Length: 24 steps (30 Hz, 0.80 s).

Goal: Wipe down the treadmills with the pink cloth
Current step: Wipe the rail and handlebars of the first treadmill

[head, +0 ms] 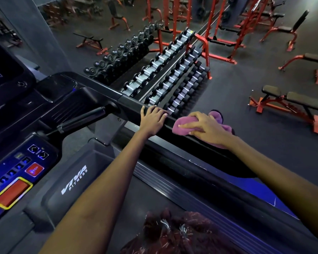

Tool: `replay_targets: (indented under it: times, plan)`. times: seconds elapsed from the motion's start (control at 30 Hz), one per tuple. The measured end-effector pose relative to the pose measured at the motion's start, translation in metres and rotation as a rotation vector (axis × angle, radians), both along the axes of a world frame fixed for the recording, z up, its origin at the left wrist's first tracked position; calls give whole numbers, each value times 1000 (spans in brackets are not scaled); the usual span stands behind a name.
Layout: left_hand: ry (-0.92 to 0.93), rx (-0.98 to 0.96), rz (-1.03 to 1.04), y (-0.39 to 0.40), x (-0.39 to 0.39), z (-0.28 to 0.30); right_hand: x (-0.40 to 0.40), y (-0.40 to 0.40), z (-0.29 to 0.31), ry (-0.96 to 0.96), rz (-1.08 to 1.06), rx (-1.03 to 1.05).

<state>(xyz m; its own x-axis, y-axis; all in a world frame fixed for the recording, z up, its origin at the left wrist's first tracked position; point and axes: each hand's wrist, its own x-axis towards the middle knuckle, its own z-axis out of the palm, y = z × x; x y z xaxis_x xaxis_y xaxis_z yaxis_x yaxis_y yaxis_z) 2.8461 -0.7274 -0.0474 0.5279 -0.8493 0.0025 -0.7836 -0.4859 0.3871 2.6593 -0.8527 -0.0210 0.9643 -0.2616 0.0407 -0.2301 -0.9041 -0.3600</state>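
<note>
A: Nearest items?
B: Patterned garment (173,233), then console (17,173).

A: Hands?
B: Left hand (152,119) flat on handrail (128,103); right hand (204,125) grips pink cloth (184,125) there. Dumbbell rack (165,74) beyond.

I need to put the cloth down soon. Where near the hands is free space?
The recessed tray between the control panel and the side rail looks bare. The rail is crowded: left hand rests there, right hand presses the pink cloth.

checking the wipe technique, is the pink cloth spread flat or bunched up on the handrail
Bunched up. The pink cloth is wadded under the right hand on the handrail, with folds bulging out past the fingers.
</note>
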Motion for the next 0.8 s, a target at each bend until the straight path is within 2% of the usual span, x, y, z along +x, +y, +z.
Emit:
replay_targets:
  times: [0.1, 0.2, 0.3, 0.37, 0.43, 0.53, 0.63, 0.73, 0.8]
  plan:
    - [10, -6, 0, -1, 0, 0, -18, -16, -3, 18, 70, 89]
    - [19, -14, 2, -1, 1, 1, -16, -25, 0, 82, -59, 287]
    - [10, -11, 5, -1, 2, 0, -1, -9, 0, 39, -125, 180]
    - [11, -8, 6, 0, 1, -1, -3, 4, 2, 27, -85, 29]
    - [10, -8, 2, 0, 0, -1, -14, 4, 4, 35, -24, -25]
    - [-1, 6, -8, 0, -1, 1, -35, -14, 1, 49, 45, 91]
    - [-39, 10, -9, -1, -1, 2, -33, -27, -2, 91, -72, 310]
    - [-79, 8, 2, 1, 0, 2, -18, -18, -4, 81, -158, 210]
    - [-90, 25, 11, 2, -3, 0, -23, -7, -2, 55, -122, 100]
